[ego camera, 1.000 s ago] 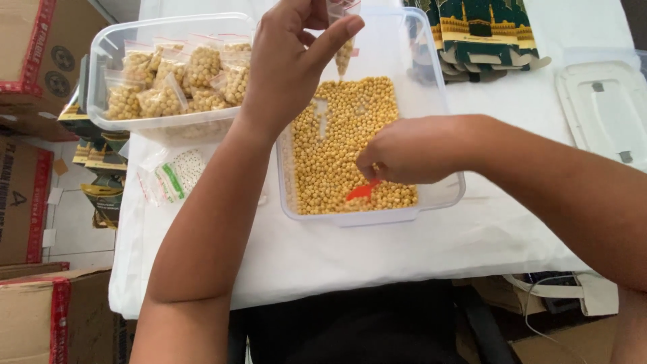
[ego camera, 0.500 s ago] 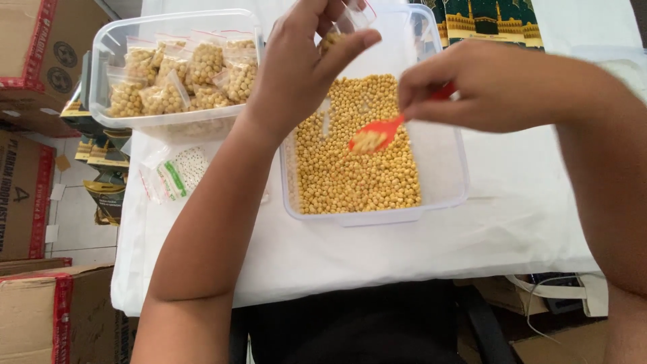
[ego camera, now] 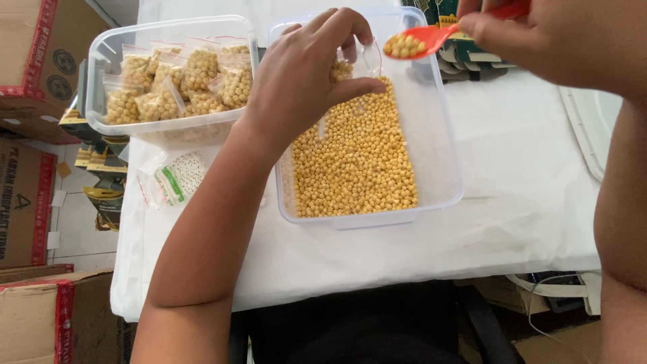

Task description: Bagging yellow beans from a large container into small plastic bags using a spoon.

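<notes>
The small clear bag (ego camera: 356, 64) is being held open above the far end of the clear tub (ego camera: 441, 168) of yellow beans (ego camera: 354, 162). The left hand (ego camera: 303, 81) is pinching its thin, limp, slippery mouth with fingertips closed. The right hand (ego camera: 559, 40) is gripping a red spoon (ego camera: 431, 40), loaded with beans, beside the opening. Holding the rim is likely keeping the bag steadiest.

Small clear bag (ego camera: 350, 67) pinched open in the left hand (ego camera: 303, 81), some yellow pellets inside. Left of that hand, filled clear bags (ego camera: 182, 81) piled in a tub. Below them, flat empty bags (ego camera: 172, 182). Far left, brown red-taped cartons (ego camera: 34, 61).
</notes>
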